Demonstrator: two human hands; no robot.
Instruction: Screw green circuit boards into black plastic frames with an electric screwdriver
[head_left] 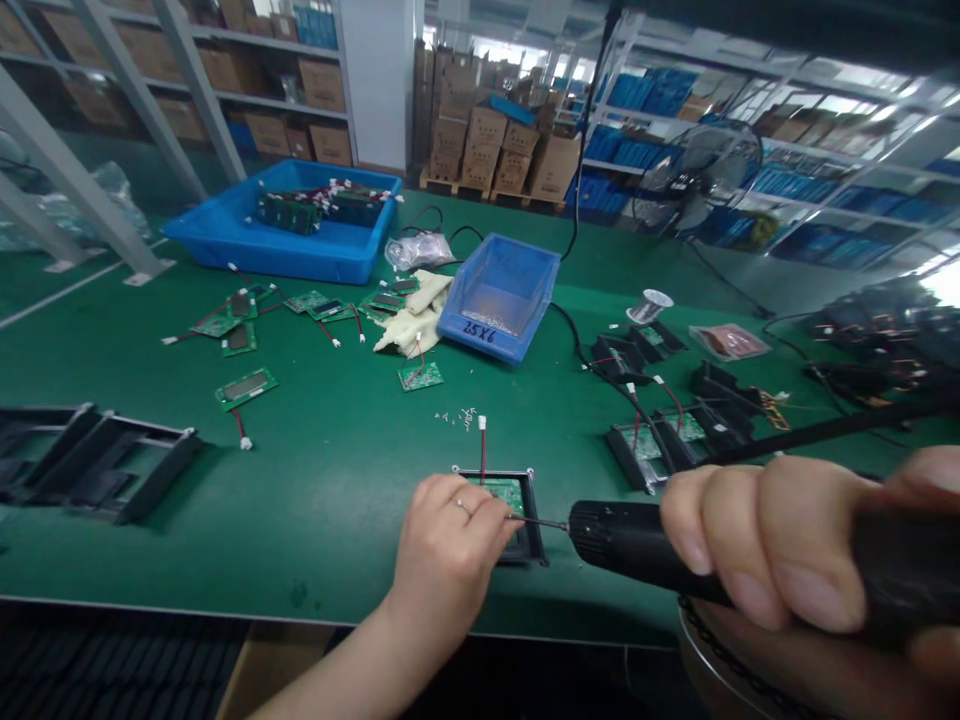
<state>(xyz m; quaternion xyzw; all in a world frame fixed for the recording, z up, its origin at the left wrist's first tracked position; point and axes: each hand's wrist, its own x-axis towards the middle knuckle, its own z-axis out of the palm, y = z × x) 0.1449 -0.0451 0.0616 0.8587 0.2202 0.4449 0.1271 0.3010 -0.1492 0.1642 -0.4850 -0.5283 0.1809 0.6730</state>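
My right hand (780, 540) is wrapped round a black electric screwdriver (630, 545), which lies nearly level and points left. The tip of its thin bit reaches the fingertips of my left hand (454, 535). Those fingers are pinched together; whatever is between them is hidden. Beneath them a black plastic housing (536, 535) sits near the table's front edge, partly covered by my left hand. Inside it is a green circuit board (506, 492), with a red and black lead (484, 450) standing up to a white plug. Small loose screws (466, 418) lie just beyond the housing.
A blue bin (499, 290) of small screws stands mid-table, near a pale cloth (412, 325). Circuit boards (246, 388) lie left, before a blue tray (277, 255). Black housings (97, 460) stand left, others (645, 450) right. A black cable (574, 340) crosses the right side.
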